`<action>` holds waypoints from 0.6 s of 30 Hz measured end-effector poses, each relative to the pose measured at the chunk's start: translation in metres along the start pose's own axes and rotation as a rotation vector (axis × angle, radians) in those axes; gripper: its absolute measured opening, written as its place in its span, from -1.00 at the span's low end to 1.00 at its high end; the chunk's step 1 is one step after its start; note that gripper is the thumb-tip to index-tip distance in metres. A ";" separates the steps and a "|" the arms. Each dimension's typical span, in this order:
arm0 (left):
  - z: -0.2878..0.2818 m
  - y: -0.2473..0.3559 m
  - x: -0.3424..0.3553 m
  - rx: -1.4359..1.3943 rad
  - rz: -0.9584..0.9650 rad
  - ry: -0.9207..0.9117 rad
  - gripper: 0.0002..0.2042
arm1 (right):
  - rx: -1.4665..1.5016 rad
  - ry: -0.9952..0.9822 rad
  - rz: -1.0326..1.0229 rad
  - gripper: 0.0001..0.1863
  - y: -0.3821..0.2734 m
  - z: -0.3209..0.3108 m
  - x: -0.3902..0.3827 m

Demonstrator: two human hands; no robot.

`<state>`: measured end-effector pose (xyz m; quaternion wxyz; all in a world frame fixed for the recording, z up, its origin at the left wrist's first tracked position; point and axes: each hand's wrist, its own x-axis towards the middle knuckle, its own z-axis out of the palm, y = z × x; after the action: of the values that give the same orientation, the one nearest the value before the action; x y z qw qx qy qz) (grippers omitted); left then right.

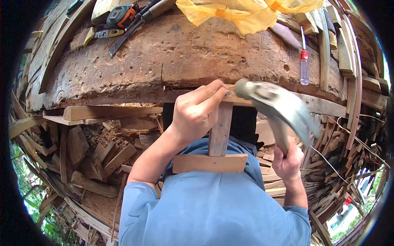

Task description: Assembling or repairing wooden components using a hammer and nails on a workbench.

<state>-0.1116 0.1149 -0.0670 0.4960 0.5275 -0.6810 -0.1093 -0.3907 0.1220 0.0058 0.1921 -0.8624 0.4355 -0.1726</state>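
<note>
Two hands, one wooden frame [219,135]: hammering step

Frame stretched between my blue shirt [217,205] and the near edge of the bench [197,57]: lower board [209,164] by the shirt, top piece [242,100] at the bench edge. My left hand [197,108] was at the top piece, fingers pinched narrow; couldn't tell what sat between them, probably a nail. My right hand [289,162] was wrapped round the handle of the hammer [277,108], head blurred, striking face just beside my left fingertips. Judged step: hammering at that joint. Next move seemed to call for a square hit, fingertips clear of the face. Farther out: screwdriver [304,67] on my right, yellow bag [238,16] across the bench, tape measure [120,17] far left.
</note>
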 end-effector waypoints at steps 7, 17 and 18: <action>-0.004 0.003 0.005 0.050 0.020 -0.037 -0.74 | 0.065 0.048 0.079 -0.74 -0.005 -0.009 0.002; -0.005 0.005 0.006 0.110 0.037 -0.046 -0.69 | 0.025 -0.031 0.030 -0.69 -0.004 -0.015 0.009; -0.004 0.004 0.007 0.111 0.036 -0.044 -0.69 | 0.015 -0.041 0.012 -0.69 -0.002 -0.016 0.011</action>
<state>-0.1104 0.1125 -0.0590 0.4528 0.5393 -0.7061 -0.0739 -0.3910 0.1114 0.0219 0.2082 -0.8616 0.4354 -0.1571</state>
